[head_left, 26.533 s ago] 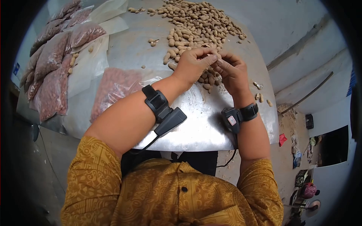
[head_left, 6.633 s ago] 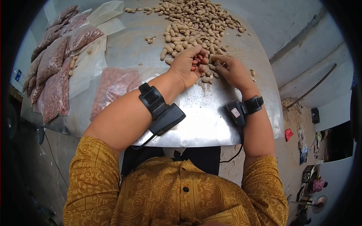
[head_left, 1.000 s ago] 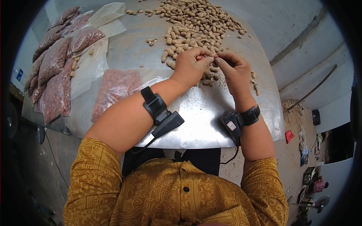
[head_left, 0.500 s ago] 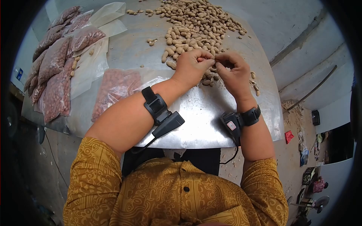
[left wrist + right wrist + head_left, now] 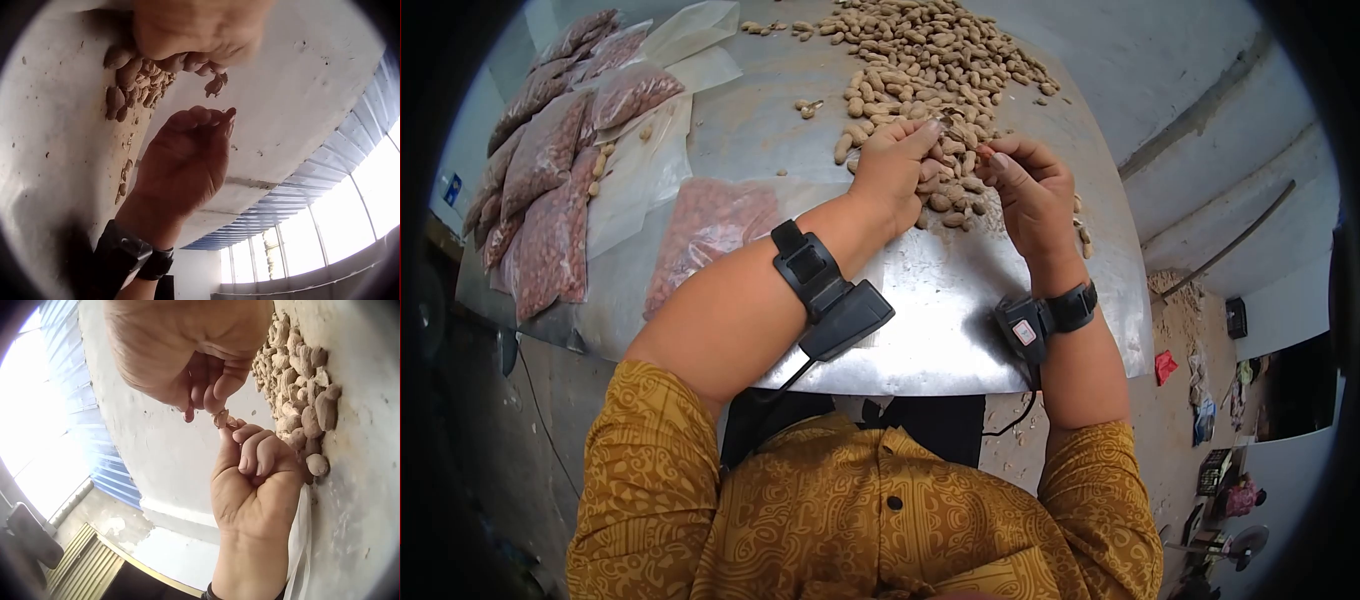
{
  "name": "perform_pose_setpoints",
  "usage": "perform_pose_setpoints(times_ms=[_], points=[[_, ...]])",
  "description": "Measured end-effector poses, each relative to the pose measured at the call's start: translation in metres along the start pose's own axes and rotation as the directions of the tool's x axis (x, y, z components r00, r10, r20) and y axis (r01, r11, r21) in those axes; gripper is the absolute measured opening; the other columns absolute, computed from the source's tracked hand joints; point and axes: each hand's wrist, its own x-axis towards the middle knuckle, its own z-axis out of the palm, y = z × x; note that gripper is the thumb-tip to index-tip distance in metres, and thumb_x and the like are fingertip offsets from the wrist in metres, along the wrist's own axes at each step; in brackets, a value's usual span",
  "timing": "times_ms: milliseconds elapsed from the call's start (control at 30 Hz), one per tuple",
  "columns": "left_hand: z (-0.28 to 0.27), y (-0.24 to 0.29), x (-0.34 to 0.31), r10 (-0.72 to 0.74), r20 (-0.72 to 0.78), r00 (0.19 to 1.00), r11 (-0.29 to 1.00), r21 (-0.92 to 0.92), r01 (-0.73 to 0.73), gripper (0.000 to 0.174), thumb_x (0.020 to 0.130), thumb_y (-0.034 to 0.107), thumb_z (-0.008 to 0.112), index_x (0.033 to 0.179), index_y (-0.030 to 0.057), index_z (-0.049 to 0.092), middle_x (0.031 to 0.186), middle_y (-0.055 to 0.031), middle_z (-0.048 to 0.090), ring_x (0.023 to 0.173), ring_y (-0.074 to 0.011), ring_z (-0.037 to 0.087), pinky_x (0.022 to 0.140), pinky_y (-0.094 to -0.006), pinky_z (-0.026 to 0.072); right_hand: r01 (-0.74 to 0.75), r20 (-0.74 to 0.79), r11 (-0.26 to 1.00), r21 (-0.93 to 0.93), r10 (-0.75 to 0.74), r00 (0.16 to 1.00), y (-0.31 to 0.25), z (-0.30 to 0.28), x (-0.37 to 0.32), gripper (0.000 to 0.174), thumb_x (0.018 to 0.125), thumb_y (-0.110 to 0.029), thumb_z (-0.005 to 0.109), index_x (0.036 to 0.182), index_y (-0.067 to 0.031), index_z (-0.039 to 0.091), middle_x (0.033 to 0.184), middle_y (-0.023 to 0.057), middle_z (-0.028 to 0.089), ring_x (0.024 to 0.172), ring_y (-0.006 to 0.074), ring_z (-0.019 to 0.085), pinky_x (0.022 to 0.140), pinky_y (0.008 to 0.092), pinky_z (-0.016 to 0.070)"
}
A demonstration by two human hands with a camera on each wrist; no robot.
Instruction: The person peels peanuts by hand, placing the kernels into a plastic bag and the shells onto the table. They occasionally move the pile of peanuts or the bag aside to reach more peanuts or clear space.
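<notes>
My left hand [image 5: 888, 182] pinches a cracked peanut shell [image 5: 220, 417] between thumb and forefinger, at the near edge of a heap of unshelled peanuts [image 5: 930, 60]. In the right wrist view its other fingers curl toward the palm, hiding what lies inside. A short way to the right, my right hand [image 5: 1035, 200] pinches a small red peanut kernel [image 5: 985, 152] at the tips of thumb and forefinger. Both hands are above the metal table [image 5: 920, 320], their fingertips apart. In the left wrist view the shell [image 5: 216, 85] hangs just above the right fingertips.
A flat clear bag of red kernels [image 5: 715, 235] lies left of my left forearm. Filled bags [image 5: 545, 150] are stacked at the far left, beside empty plastic bags [image 5: 635, 175]. Loose peanuts [image 5: 1083, 235] lie right of my right hand, near the table's edge.
The hands' fingertips, together half a second ago, have parted. A red kernel now shows in the right fingertips and a cracked shell in the left. Earlier, several kernels lay in the left palm.
</notes>
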Motion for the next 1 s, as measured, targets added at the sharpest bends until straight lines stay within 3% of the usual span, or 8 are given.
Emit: perform_pose_setpoints(times_ms=[100,233,333,467,567,733,867,1000], points=[[0.001,0.000,0.000,-0.073,0.008,0.997,0.992,-0.102,0.073,0.019,0.091,0.019,0.050,0.077,0.0069,0.047,0.067,-0.0008,0.046,0.048,-0.0056,0.035,0.040,-0.0186,0.0259,0.048,0.012,0.955,-0.292,-0.046,0.999,-0.003,0.008,-0.005,0.011,0.079,-0.002,0.064,0.090,0.0009,0.062,0.086,0.0071,0.065,0.075,0.0113,0.061,0.069,0.0219,0.0485],[0.005,-0.005,-0.004,-0.222,0.053,0.974,0.959,-0.167,0.228,0.020,0.092,0.021,0.048,0.079,0.0061,0.047,0.067,-0.0013,0.044,0.047,-0.0057,0.033,0.040,-0.0187,0.0256,0.187,0.092,0.781,-0.596,-0.165,0.982,0.001,0.010,-0.006,0.009,0.076,-0.001,0.065,0.084,0.0003,0.062,0.080,0.0046,0.064,0.074,0.0100,0.061,0.067,0.0213,0.0487],[0.003,-0.007,-0.004,-0.265,0.103,0.959,0.934,-0.219,0.282,0.021,0.092,0.022,0.047,0.079,0.0054,0.047,0.068,-0.0013,0.043,0.048,-0.0054,0.033,0.040,-0.0184,0.0256,0.250,0.128,0.712,-0.656,-0.222,0.967,0.001,0.008,-0.005,0.009,0.075,-0.001,0.066,0.083,-0.0003,0.062,0.078,0.0042,0.063,0.072,0.0095,0.060,0.064,0.0213,0.0480],[0.001,-0.008,-0.002,-0.277,0.126,0.953,0.923,-0.240,0.300,0.019,0.092,0.022,0.048,0.080,0.0060,0.047,0.068,-0.0010,0.043,0.049,-0.0049,0.034,0.041,-0.0174,0.0257,0.238,0.082,0.728,-0.643,-0.244,0.966,-0.001,0.008,-0.005,0.015,0.074,-0.001,0.066,0.088,-0.0024,0.062,0.079,0.0021,0.061,0.069,0.0080,0.057,0.061,0.0200,0.0457],[0.001,-0.004,-0.005,-0.329,0.223,0.918,0.922,-0.133,0.363,0.018,0.091,0.022,0.049,0.083,0.0064,0.047,0.068,0.0000,0.043,0.050,-0.0045,0.034,0.041,-0.0170,0.0261,0.206,0.020,0.761,-0.616,-0.246,0.969,-0.002,0.006,-0.004,0.021,0.074,-0.003,0.067,0.095,-0.0046,0.062,0.079,0.0003,0.060,0.067,0.0066,0.055,0.059,0.0190,0.0439],[0.007,-0.005,-0.010,-0.292,0.244,0.925,0.949,-0.048,0.312,0.018,0.090,0.021,0.051,0.085,0.0043,0.050,0.068,0.0015,0.043,0.048,-0.0043,0.033,0.041,-0.0170,0.0263,0.144,0.048,0.832,-0.536,-0.140,0.989,0.002,0.000,-0.001,0.023,0.077,-0.008,0.066,0.100,-0.0066,0.063,0.080,-0.0007,0.060,0.066,0.0051,0.053,0.058,0.0187,0.0427],[0.001,-0.002,-0.004,-0.215,0.126,0.968,0.974,-0.044,0.222,0.019,0.090,0.021,0.053,0.095,0.0027,0.052,0.066,0.0019,0.041,0.048,-0.0047,0.031,0.042,-0.0172,0.0265,0.137,-0.109,0.734,-0.665,-0.276,0.955,-0.013,-0.022,0.008,0.017,0.076,-0.006,0.063,0.093,-0.0048,0.065,0.080,0.0032,0.064,0.066,0.0070,0.056,0.060,0.0191,0.0440],[0.000,0.003,-0.002,-0.145,0.051,0.988,0.986,-0.080,0.149,0.021,0.088,0.021,0.055,0.096,0.0018,0.053,0.064,0.0023,0.039,0.048,-0.0052,0.030,0.042,-0.0181,0.0256,-0.056,-0.112,0.175,-0.983,-0.325,0.939,-0.030,-0.050,0.012,0.017,0.075,-0.014,0.061,0.088,-0.0051,0.067,0.085,0.0110,0.064,0.074,0.0200,0.061,0.068,0.0289,0.0478]])
